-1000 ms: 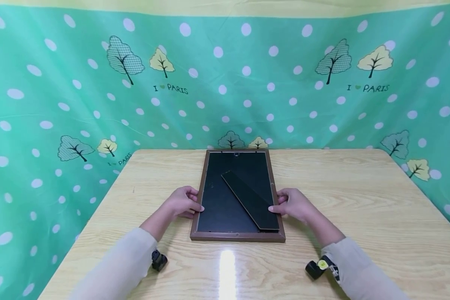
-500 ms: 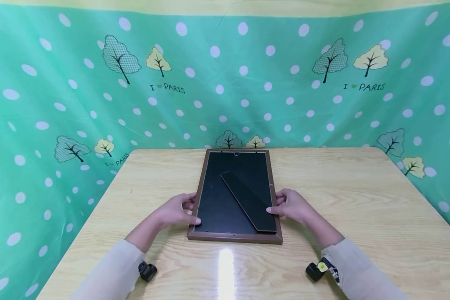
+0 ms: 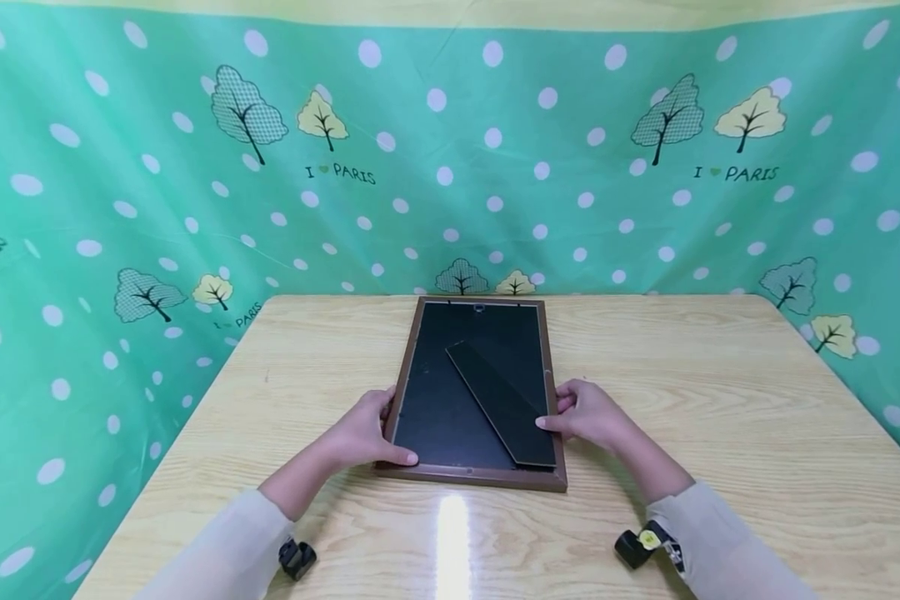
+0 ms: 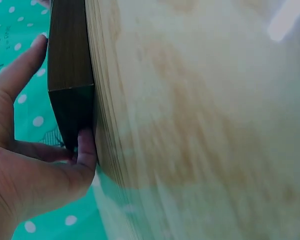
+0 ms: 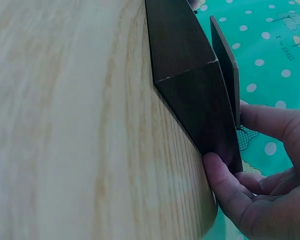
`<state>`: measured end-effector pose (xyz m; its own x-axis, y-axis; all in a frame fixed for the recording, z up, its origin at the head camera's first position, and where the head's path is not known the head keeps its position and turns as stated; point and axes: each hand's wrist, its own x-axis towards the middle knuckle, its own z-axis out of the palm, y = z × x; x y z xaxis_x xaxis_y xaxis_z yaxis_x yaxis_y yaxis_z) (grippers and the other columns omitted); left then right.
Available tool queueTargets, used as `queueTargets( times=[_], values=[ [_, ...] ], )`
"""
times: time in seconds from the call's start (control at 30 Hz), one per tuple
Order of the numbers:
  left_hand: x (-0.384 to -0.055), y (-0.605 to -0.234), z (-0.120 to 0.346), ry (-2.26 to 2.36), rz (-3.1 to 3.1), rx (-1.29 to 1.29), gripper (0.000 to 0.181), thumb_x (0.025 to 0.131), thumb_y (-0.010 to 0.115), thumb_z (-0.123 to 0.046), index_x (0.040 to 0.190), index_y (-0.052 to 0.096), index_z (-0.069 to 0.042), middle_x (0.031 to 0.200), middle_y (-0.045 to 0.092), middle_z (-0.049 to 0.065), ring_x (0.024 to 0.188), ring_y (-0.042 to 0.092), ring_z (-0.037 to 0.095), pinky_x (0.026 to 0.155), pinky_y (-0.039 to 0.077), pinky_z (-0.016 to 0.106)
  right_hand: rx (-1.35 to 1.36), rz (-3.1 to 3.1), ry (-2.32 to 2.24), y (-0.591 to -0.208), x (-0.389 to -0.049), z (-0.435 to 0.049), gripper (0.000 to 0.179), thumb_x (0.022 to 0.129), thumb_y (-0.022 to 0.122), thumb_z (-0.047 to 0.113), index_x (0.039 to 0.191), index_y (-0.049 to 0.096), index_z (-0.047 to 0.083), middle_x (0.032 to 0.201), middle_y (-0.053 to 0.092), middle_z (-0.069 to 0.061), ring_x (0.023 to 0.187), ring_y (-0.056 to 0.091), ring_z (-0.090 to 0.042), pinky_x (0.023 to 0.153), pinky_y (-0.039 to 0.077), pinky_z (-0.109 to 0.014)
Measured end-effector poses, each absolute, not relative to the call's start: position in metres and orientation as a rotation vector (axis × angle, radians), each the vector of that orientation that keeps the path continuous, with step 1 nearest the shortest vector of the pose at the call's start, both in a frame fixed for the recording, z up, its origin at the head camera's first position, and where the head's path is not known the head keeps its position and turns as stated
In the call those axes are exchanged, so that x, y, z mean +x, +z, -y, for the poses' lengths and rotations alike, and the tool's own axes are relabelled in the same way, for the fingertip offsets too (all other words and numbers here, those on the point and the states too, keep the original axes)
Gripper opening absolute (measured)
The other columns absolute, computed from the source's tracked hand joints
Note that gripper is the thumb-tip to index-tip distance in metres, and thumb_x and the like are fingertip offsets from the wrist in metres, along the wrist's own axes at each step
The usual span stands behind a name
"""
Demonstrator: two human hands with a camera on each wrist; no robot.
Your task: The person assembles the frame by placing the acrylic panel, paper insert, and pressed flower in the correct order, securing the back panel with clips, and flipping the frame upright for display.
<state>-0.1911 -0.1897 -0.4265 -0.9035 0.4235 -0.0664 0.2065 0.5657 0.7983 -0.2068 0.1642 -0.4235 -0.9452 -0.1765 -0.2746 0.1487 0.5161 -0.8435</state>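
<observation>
A picture frame (image 3: 438, 408) lies on the table with its black backing up and a brown rim around it. Its dark easel stand (image 3: 495, 400) slants across the backing, the wide end near the lower right corner. My left hand (image 3: 367, 432) grips the frame's left side by the near corner, thumb over the backing and fingers at the outer edge. On the right side, my right hand (image 3: 592, 414) holds the rim, its thumb on the stand. The right wrist view shows the stand (image 5: 226, 70) lifted slightly off the backing. Some fingers are hidden beneath the frame.
The frame rests on a light wood-grain table (image 3: 690, 375). Behind and to the sides hangs a green dotted curtain (image 3: 495, 167) printed with trees. Each sleeve has a small black camera at the wrist, such as the right one (image 3: 633, 549).
My left hand has slid along the frame's left side toward the near corner, its thumb now further in over the backing. The right hand keeps its hold, and the frame has barely shifted.
</observation>
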Motion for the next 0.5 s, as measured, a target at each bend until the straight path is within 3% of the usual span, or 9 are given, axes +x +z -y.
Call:
queueTargets(
  times=[0.3,0.5],
  values=[
    [-0.189,-0.427,0.177,1.187,-2.718,0.424,0.077,0.06,0.095,-0.014,0.126,0.057,-0.001,0.097,0.065,0.003,0.084,0.062,0.014,0.081,0.053,0.038,-0.044,-2.453,-1.394,-0.426,-0.208,-0.163,0.059,0.08,0.081,0.012,0.123,0.05,-0.012,0.099,0.054,-0.018,0.075,0.061,-0.021,0.065,0.055,-0.033],
    [-0.188,-0.426,0.172,1.149,-2.745,0.256,0.094,0.057,0.096,-0.017,0.135,0.048,0.005,0.118,0.054,0.013,0.101,0.056,0.023,0.09,0.048,0.043,-0.04,-2.44,-1.41,-0.423,-0.207,-0.164,0.055,0.08,0.08,0.01,0.121,0.05,-0.011,0.099,0.054,-0.018,0.076,0.06,-0.022,0.065,0.055,-0.034]
  ],
)
